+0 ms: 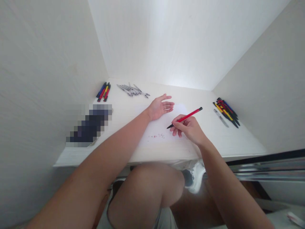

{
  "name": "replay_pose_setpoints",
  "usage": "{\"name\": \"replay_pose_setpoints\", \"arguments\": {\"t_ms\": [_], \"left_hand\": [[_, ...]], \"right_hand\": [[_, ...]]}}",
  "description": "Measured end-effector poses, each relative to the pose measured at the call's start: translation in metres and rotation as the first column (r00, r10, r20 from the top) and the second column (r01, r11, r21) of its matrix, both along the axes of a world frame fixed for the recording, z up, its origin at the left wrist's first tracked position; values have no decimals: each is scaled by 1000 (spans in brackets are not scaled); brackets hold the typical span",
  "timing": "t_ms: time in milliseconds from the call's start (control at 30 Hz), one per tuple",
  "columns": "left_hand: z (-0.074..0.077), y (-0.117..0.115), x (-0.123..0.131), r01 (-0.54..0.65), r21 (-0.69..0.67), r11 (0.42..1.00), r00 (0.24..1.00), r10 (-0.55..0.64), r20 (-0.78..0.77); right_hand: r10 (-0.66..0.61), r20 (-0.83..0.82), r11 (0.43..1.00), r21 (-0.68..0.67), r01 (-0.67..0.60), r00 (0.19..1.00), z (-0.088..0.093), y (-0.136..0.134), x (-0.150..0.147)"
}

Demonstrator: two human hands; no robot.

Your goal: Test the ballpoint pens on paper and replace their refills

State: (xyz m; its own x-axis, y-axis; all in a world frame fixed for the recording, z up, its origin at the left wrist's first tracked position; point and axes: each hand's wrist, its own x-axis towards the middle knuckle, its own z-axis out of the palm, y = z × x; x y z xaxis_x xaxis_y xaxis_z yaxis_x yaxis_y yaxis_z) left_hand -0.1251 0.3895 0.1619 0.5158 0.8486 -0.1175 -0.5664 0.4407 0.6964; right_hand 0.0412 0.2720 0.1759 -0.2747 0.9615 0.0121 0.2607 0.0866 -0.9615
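A red pen with black ends [190, 114] is gripped in my right hand [187, 127], its dark tip pointing down and left over a white sheet of paper [154, 127]. Whether the tip touches the sheet I cannot tell. Small dark and reddish marks [156, 136] show near the sheet's lower edge. Above them, my left hand [160, 107] rests on its side at the upper part of the paper, fingers apart and holding nothing.
Clear-barrelled pens [133, 90] lie piled at the back left, beside several coloured pens [104, 92]. More coloured pens [226, 111] and one clear pen [221, 118] lie right. A blurred-out dark object [91, 125] sits left. Pale walls [157, 41] enclose the white surface [124, 111].
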Motion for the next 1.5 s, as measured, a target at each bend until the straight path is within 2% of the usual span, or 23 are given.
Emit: {"name": "replay_pose_setpoints", "arguments": {"t_ms": [133, 267, 700, 1500], "left_hand": [[4, -4, -1, -15, -11, 1000, 1000, 15, -19], [5, -7, -2, -22, -8, 1000, 1000, 22, -6], [4, -6, 0, -27, 12, 1000, 1000, 27, -12], [2, -7, 0, -28, 42, 999, 1000, 29, -10]], "right_hand": [[-78, 94, 994, 82, 70, 992, -12, -16, 1], [-91, 141, 987, 147, 70, 986, -22, -22, -3], [-64, 264, 980, 200, 10, 962, -17, -24, -5], [-59, 258, 980, 201, 6, 964, -15, -24, -4]]}}
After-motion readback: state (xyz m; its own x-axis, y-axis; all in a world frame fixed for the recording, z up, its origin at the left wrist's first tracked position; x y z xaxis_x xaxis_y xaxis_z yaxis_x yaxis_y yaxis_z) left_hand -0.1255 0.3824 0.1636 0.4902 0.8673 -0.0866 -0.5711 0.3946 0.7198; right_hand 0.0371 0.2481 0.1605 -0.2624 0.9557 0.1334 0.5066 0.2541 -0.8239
